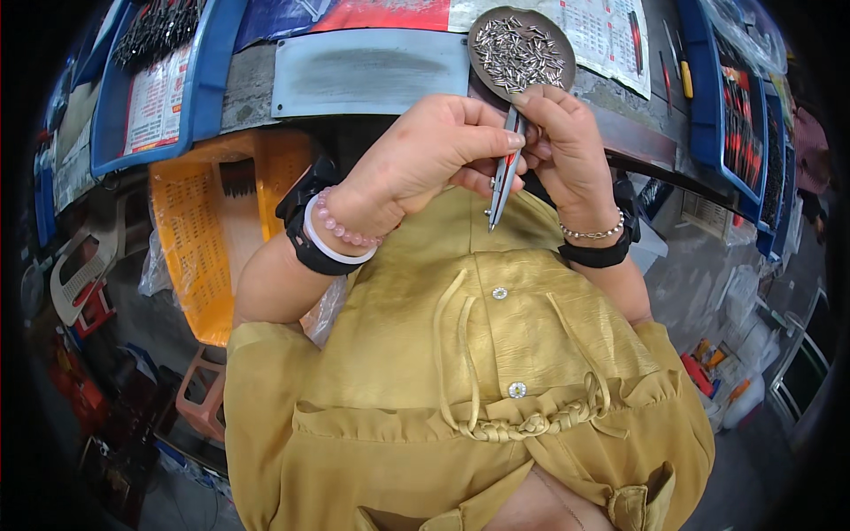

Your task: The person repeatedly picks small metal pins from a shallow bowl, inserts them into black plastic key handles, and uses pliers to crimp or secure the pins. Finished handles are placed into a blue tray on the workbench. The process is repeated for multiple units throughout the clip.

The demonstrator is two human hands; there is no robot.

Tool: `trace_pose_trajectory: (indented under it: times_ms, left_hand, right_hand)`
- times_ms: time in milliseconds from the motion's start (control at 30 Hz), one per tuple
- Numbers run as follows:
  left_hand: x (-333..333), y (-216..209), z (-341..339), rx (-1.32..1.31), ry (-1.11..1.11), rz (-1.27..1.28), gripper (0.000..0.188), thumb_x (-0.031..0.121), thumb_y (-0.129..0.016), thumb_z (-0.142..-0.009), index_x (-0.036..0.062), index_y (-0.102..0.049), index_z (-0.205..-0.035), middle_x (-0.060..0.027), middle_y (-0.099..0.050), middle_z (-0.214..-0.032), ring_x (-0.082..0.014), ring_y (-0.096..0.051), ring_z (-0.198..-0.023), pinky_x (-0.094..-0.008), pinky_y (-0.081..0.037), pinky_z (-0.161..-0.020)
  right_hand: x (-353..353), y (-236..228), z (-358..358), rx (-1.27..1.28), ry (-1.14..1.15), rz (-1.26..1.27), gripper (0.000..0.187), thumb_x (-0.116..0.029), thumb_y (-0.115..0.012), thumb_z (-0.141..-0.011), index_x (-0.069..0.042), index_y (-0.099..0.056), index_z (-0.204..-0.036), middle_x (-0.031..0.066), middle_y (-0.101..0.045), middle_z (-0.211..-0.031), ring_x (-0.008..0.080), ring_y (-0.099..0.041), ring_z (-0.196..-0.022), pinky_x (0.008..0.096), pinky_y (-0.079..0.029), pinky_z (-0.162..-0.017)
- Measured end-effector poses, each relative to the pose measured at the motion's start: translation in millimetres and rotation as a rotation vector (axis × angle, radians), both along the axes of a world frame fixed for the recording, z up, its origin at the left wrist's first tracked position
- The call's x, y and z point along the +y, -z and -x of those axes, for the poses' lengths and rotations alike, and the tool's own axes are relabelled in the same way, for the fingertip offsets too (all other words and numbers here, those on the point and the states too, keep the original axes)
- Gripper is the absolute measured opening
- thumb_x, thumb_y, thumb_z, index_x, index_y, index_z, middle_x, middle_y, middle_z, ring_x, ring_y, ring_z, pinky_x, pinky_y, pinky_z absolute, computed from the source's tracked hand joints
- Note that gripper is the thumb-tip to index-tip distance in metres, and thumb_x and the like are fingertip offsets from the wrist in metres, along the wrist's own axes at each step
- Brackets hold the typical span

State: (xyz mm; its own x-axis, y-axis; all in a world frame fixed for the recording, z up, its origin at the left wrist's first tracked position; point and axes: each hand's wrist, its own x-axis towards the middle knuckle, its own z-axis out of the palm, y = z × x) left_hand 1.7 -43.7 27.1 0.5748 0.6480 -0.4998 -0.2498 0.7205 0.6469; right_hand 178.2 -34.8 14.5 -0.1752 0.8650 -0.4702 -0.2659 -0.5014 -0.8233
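Note:
Over my lap, at the bench's near edge, I hold a slim silver-grey metal tool (501, 196) with a red strip along its inside. Its exact kind is not clear. It slants, its lower end with a small bolt-like piece pointing toward me. My left hand (443, 146) pinches its middle between thumb and fingers. My right hand (560, 128) is closed at its upper end, thumb and index finger pressed together by the rim of a round brown dish (479, 75). Many small metal pins (518, 53) fill that dish. Whether a pin sits in my right fingertips is hidden.
A worn metal plate (370, 73) lies left of the dish. Blue bins hold dark parts (158, 34) at left and red-and-black parts (742, 133) at right. A yellow-handled tool (686, 80) lies near the right bin. An orange crate (199, 239) stands below the bench.

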Motion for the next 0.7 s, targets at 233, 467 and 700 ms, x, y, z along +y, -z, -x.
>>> trace_pose_trajectory:
  times_ms: [233,467,700]
  left_hand:
    - [-3,-1,-3,0.009,-0.044,-0.014,0.017,0.017,-0.063,-0.090,0.0006,-0.060,-0.095,-0.0080,-0.067,-0.085,-0.0139,-0.068,-0.073,-0.0198,-0.054,-0.059]
    - [-5,-2,-5,-0.005,-0.059,-0.028,0.018,0.016,-0.064,-0.090,-0.0003,-0.060,-0.094,-0.0067,-0.066,-0.086,-0.0153,-0.069,-0.075,-0.0228,-0.057,-0.062]
    - [1,4,-3,-0.076,-0.028,0.103,0.018,0.015,-0.063,-0.090,-0.0015,-0.058,-0.097,-0.0090,-0.066,-0.087,-0.0196,-0.070,-0.078,-0.0263,-0.060,-0.066]
  right_hand:
    - [-2,-2,3,0.002,0.002,-0.008,0.017,-0.015,-0.066,-0.086,-0.004,-0.059,-0.075,-0.0011,-0.052,-0.062,0.0039,-0.041,-0.047,0.0186,-0.034,-0.043]
    - [-5,-9,3,-0.024,-0.003,-0.035,0.015,-0.015,-0.066,-0.085,-0.003,-0.059,-0.078,-0.0017,-0.052,-0.062,0.0036,-0.043,-0.048,0.0182,-0.035,-0.044]
    - [2,-5,4,-0.058,-0.003,-0.015,0.014,-0.012,-0.066,-0.084,-0.004,-0.058,-0.075,-0.0022,-0.052,-0.060,0.0037,-0.043,-0.047,0.0183,-0.033,-0.043]
